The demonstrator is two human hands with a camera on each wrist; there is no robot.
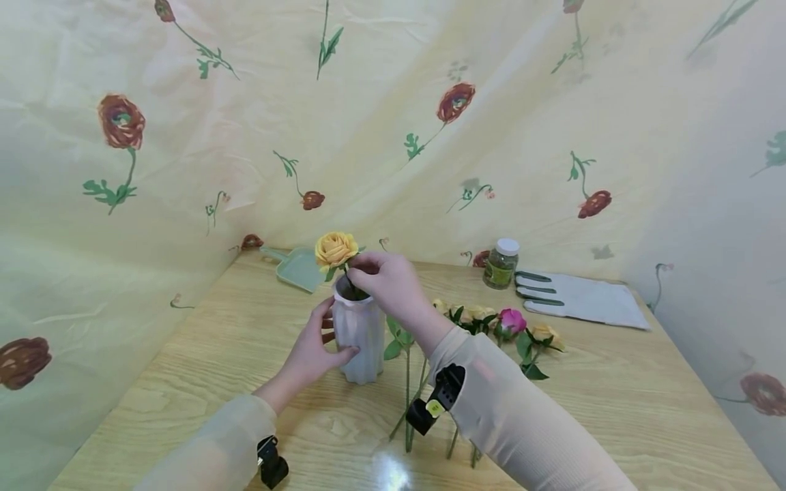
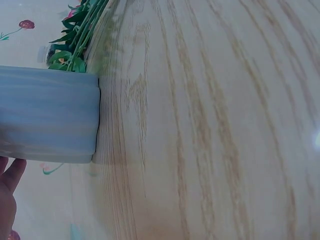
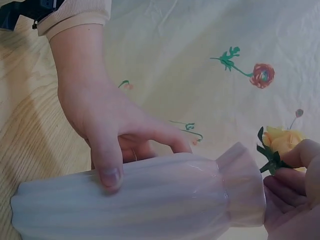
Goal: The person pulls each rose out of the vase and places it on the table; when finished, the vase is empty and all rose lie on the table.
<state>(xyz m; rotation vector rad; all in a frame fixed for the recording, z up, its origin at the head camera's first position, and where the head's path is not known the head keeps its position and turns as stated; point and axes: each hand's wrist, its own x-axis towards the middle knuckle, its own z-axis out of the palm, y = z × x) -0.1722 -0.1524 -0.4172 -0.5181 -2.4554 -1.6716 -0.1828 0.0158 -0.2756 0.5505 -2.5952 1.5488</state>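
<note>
A white ribbed vase [image 1: 358,334] stands upright on the wooden table. My left hand [image 1: 312,351] holds its side, thumb on the front and fingers round the left; the right wrist view shows this left hand [image 3: 107,120] against the vase [image 3: 150,195]. At the vase's mouth my right hand [image 1: 389,283] pinches the stem of a yellow rose [image 1: 336,249] just under the bloom. The lower stem goes down into the vase, where it is hidden. In the right wrist view the rose [image 3: 282,140] sits beside the rim, between thumb and fingers.
Several more flowers lie right of the vase, among them a pink rose [image 1: 512,321] and a yellow rose [image 1: 545,335], partly behind my right forearm. A green dustpan [image 1: 301,270], a lidded jar [image 1: 501,264] and a glove [image 1: 583,299] lie toward the back.
</note>
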